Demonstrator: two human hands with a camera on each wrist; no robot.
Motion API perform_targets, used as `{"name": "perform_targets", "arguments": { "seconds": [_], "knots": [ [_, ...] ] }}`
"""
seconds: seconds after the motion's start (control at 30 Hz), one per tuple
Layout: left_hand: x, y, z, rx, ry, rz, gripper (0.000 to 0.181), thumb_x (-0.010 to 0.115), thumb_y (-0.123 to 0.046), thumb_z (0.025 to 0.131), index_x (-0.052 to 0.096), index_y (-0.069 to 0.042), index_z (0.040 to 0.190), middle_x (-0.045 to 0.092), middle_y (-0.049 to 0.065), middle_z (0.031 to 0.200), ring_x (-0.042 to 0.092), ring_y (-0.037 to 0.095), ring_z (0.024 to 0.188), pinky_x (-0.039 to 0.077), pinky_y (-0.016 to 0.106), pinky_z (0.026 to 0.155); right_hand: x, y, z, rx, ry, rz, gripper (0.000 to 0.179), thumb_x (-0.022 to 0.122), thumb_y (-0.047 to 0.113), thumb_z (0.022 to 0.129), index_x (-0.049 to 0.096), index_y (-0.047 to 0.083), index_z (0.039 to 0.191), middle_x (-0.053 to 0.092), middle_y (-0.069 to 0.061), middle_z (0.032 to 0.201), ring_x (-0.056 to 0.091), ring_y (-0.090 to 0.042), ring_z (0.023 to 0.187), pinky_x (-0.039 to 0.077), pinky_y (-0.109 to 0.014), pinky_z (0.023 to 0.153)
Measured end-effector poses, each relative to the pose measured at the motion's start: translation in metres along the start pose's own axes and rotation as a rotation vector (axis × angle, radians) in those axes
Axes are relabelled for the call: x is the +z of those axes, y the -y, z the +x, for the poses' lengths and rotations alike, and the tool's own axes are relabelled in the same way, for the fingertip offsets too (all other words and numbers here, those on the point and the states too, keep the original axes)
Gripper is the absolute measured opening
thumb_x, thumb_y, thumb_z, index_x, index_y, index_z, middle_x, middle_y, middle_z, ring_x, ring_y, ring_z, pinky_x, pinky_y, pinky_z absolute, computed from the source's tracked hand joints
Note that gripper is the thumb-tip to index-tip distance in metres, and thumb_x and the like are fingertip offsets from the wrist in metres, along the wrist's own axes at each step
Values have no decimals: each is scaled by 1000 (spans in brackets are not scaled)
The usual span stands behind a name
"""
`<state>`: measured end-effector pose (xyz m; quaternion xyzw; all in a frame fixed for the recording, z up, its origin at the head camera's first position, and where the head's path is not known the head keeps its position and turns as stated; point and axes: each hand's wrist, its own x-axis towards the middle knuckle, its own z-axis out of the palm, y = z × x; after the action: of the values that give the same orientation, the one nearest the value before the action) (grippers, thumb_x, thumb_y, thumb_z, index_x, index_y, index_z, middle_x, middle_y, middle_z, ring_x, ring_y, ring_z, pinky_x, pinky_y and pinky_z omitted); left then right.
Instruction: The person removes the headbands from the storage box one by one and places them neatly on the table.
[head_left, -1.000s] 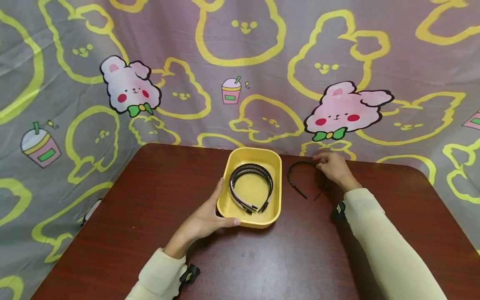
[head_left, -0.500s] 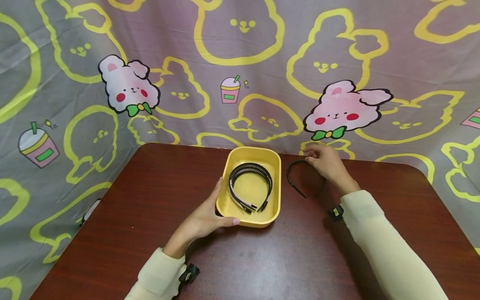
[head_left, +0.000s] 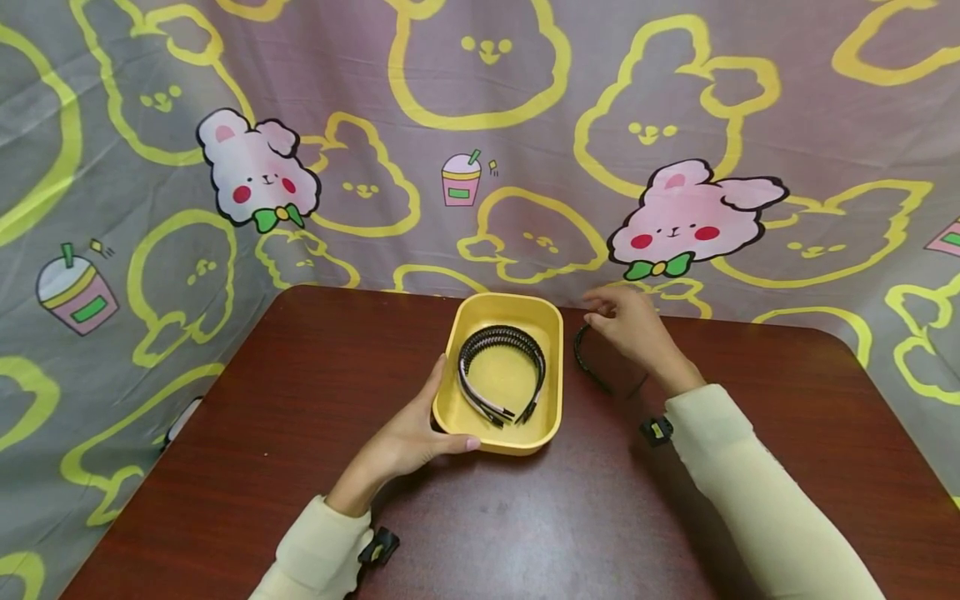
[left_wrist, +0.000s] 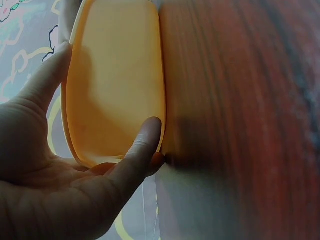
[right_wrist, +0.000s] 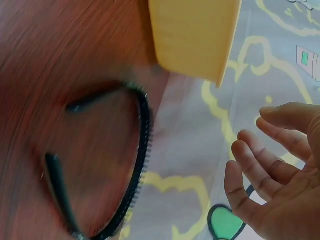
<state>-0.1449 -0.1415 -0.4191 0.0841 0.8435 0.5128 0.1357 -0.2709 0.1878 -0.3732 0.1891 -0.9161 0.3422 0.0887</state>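
Observation:
A yellow plastic box (head_left: 557, 379) stands on the table, with several nested headbands (head_left: 501, 335) inside, black and toothed, one showing a pale side. My left hand (head_left: 408, 437) grips the box at its near left corner, thumb along the front wall and fingers at the left side. To the right of the box lies a loose black headband (right_wrist: 144, 135), its two ends pointing toward me. My right hand (head_left: 637, 333) hovers over that headband, hiding part of it in the head view. In the right wrist view its fingers are loosely bent and hold nothing.
The dark red-brown wooden table (head_left: 480, 525) meets a grey-pink curtain (head_left: 525, 150) with yellow outlines and bunny prints right behind the box. The curtain also runs along the left side.
My right hand has moved left from the loose headband's right side toward the box, with nothing in it. The headband stays on the table; the left hand and box have not moved.

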Motion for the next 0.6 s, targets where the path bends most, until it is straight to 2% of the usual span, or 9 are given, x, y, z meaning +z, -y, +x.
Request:
{"name": "perform_targets", "arguments": {
  "seconds": [0.27, 0.6],
  "knots": [
    [-1, -1, 2, 4, 1, 3, 130, 93, -25, 81, -1, -21, 170, 13, 11, 176, 22, 34, 160, 19, 56, 130, 13, 15, 4, -55, 11, 20, 26, 71, -2, 93, 75, -3, 119, 73, -19, 98, 68, -34, 94, 53, -46, 83],
    [-1, -1, -1, -3, 7, 19, 130, 93, -27, 81, -2, -22, 170, 10, 9, 177, 21, 34, 160, 21, 57, 129, 30, 23, 2, -71, 59, 60, 29, 70, 0, 95, 72, -5, 124, 72, -22, 108, 69, -36, 99, 55, -50, 88]
  ]
}}
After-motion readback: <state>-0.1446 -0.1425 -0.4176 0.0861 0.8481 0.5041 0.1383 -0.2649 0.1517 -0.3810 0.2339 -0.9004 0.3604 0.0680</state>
